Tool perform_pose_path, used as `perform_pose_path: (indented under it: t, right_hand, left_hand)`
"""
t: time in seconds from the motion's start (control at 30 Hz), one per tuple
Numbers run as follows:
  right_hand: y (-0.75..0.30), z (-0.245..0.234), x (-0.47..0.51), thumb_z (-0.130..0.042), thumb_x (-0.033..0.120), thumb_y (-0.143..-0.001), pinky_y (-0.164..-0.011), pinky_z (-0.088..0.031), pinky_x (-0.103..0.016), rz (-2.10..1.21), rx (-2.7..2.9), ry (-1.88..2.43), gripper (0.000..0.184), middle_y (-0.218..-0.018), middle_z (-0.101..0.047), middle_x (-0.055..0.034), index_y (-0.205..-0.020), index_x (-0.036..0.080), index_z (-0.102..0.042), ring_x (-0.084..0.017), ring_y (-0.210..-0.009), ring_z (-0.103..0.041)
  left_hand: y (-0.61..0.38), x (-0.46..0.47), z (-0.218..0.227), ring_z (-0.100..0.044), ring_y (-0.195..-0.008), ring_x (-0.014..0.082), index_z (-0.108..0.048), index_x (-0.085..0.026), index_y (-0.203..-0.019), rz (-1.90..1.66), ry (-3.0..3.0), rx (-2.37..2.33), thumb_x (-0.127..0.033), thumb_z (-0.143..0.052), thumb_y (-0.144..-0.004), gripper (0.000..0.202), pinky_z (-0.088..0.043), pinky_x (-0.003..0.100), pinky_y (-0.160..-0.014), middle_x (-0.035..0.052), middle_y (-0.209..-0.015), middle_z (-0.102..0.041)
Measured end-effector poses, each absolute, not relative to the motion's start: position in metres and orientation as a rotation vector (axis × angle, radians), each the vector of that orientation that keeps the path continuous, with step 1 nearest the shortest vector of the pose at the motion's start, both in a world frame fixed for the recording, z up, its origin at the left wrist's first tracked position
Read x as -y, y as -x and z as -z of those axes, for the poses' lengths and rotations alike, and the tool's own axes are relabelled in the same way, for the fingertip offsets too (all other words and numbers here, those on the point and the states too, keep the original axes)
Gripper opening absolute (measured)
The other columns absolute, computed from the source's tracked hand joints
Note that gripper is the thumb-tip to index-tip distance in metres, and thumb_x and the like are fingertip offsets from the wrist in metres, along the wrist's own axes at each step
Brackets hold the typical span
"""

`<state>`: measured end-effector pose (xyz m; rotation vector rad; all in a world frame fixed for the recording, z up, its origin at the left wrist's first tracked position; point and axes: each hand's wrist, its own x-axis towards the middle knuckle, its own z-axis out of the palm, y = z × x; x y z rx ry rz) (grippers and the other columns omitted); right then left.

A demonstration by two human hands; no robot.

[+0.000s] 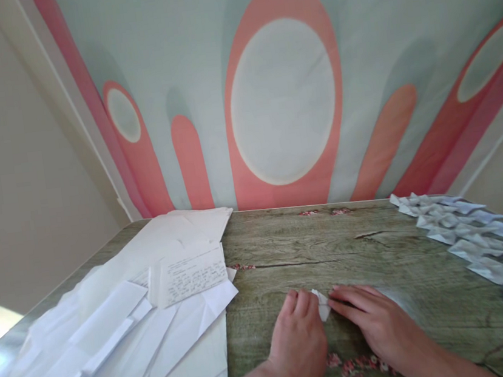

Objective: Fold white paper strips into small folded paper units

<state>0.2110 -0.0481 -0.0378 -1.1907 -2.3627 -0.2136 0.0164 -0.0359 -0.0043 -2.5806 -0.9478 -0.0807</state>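
Note:
Between my two hands, low in the middle of the head view, a small folded piece of white paper (324,309) rests at the tabletop. My left hand (297,329) is closed, its curled fingers pressing the paper's left side. From the right, the fingertips of my right hand (380,318) pinch the other edge, thumb hidden under the fingers. Much of the paper is covered, so its full shape cannot be made out.
On the left, loose and folded white sheets (129,350) lie heaped, with a handwritten page (195,275) on top. Several folded paper pieces (482,239) stand in rows at the right. The wood-patterned table (304,243) meets a painted backdrop (200,66).

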Motion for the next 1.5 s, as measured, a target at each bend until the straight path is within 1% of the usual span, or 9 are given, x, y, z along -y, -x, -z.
perform_pose_path:
  t: [0.13, 0.33, 0.5, 0.67, 0.77, 0.87, 0.97, 1.2, 1.5]
  right_hand:
    - [-0.206, 0.034, 0.049, -0.039, 0.019, -0.091, -0.086, -0.046, -0.040, 0.208, 2.350, 1.208, 0.028, -0.109, -0.063, -0.0082, -0.108, 0.019, -0.062, -0.022, -0.103, -0.055]
    - [-0.203, 0.030, 0.046, -0.049, 0.015, -0.087, -0.083, -0.047, -0.040, 0.105, 2.395, 1.331, 0.023, -0.104, -0.063, -0.0071, -0.101, 0.022, -0.066, -0.022, -0.099, -0.056]
    - [-0.204, 0.028, 0.044, -0.047, 0.016, -0.088, -0.082, -0.048, -0.040, 0.086, 2.380, 1.327, 0.024, -0.101, -0.063, -0.0059, -0.098, 0.025, -0.067, -0.021, -0.096, -0.057]
    - [-0.200, 0.029, 0.045, -0.043, 0.017, -0.090, -0.083, -0.048, -0.039, 0.124, 2.318, 1.175, 0.027, -0.104, -0.063, -0.0082, -0.106, 0.021, -0.063, -0.021, -0.098, -0.056]
    - [-0.196, 0.029, 0.045, -0.042, 0.017, -0.090, -0.084, -0.047, -0.039, 0.136, 2.334, 1.155, 0.031, -0.107, -0.062, -0.0087, -0.116, 0.020, -0.058, -0.021, -0.101, -0.054]
    - [-0.192, 0.029, 0.045, -0.042, 0.016, -0.090, -0.085, -0.046, -0.039, 0.131, 2.363, 1.182, 0.034, -0.109, -0.061, -0.0090, -0.121, 0.020, -0.053, -0.021, -0.102, -0.053]
    - [-0.190, 0.028, 0.045, -0.042, 0.014, -0.089, -0.086, -0.046, -0.039, 0.141, 2.371, 1.215, 0.034, -0.110, -0.061, -0.0089, -0.121, 0.019, -0.054, -0.021, -0.102, -0.053]
    - [-0.185, 0.032, 0.044, -0.039, 0.009, -0.086, -0.085, -0.046, -0.038, 0.229, 2.342, 1.233, 0.033, -0.108, -0.062, -0.0093, -0.109, 0.018, -0.061, -0.021, -0.103, -0.053]
    - [-0.186, 0.025, 0.044, -0.044, 0.014, -0.087, -0.083, -0.046, -0.038, 0.152, 2.370, 1.233, 0.034, -0.104, -0.062, -0.0081, -0.119, 0.020, -0.054, -0.021, -0.098, -0.054]
  left_hand:
    - [-0.017, 0.035, 0.005, -0.040, -0.105, 0.0263, -0.063, -0.009, -0.108, 0.073, 2.572, 0.954, -0.033, -0.056, -0.081, 0.037, -0.028, 0.039, -0.095, 0.0113, -0.106, -0.055]
    - [-0.017, 0.036, 0.003, -0.041, -0.106, 0.0259, -0.062, -0.010, -0.109, 0.044, 2.572, 0.949, -0.035, -0.056, -0.082, 0.038, -0.028, 0.040, -0.096, 0.0115, -0.107, -0.055]
    - [-0.016, 0.036, 0.002, -0.041, -0.104, 0.0258, -0.061, -0.009, -0.110, 0.051, 2.572, 0.952, -0.034, -0.055, -0.082, 0.038, -0.028, 0.040, -0.096, 0.0118, -0.108, -0.055]
    - [-0.015, 0.033, -0.001, -0.042, -0.100, 0.0251, -0.060, -0.008, -0.110, 0.064, 2.579, 0.959, -0.031, -0.056, -0.081, 0.038, -0.030, 0.039, -0.094, 0.0121, -0.106, -0.055]
    - [-0.014, 0.033, -0.002, -0.043, -0.097, 0.0246, -0.060, -0.007, -0.109, 0.078, 2.605, 0.974, -0.031, -0.056, -0.080, 0.038, -0.031, 0.038, -0.093, 0.0119, -0.105, -0.055]
    - [-0.013, 0.033, -0.001, -0.043, -0.096, 0.0240, -0.059, -0.007, -0.112, 0.107, 2.623, 0.996, -0.030, -0.055, -0.081, 0.039, -0.031, 0.038, -0.092, 0.0108, -0.104, -0.055]
    - [-0.014, 0.034, -0.001, -0.043, -0.095, 0.0233, -0.058, -0.007, -0.113, 0.116, 2.622, 1.002, -0.028, -0.055, -0.080, 0.039, -0.031, 0.037, -0.092, 0.0099, -0.103, -0.054]
    - [-0.015, 0.034, -0.001, -0.043, -0.094, 0.0234, -0.061, -0.008, -0.107, 0.083, 2.583, 0.992, -0.029, -0.055, -0.081, 0.034, -0.031, 0.037, -0.091, 0.0102, -0.101, -0.054]
    - [-0.014, 0.033, -0.004, -0.045, -0.090, 0.0227, -0.055, -0.010, -0.115, 0.040, 2.588, 1.000, -0.031, -0.056, -0.080, 0.041, -0.034, 0.037, -0.087, 0.0105, -0.096, -0.054]
